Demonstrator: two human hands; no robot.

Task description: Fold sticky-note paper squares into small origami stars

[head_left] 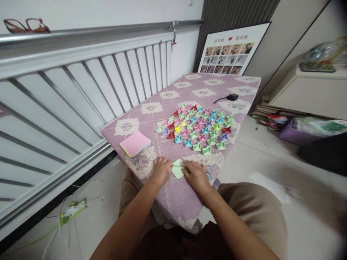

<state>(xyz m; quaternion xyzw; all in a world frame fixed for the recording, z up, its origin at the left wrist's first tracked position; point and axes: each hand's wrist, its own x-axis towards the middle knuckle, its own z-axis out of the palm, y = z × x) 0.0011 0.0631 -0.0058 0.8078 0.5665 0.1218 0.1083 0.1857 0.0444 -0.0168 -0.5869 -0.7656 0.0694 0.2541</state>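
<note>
A pale green sheet of origami paper [178, 172] lies on the table between my hands, with a crease running across it and its corners pointing up and down. My left hand [162, 170] pinches its left corner, while my right hand [195, 174] closes on the right corner. The fingertips are partly hidden under the hands. Just beyond stand many small folded paper pieces [206, 150] in rows, coloured green, blue, pink, red, yellow and purple. To the left of them rests a stack of square coloured paper [135, 143], pink on top.
A patterned pink cloth [151, 108] covers the table. Near its far right side lies a black object with a short cord [232, 97]. A white radiator [108, 79] borders the left edge. On the floor are a power strip [73, 212] and a purple bin [298, 131].
</note>
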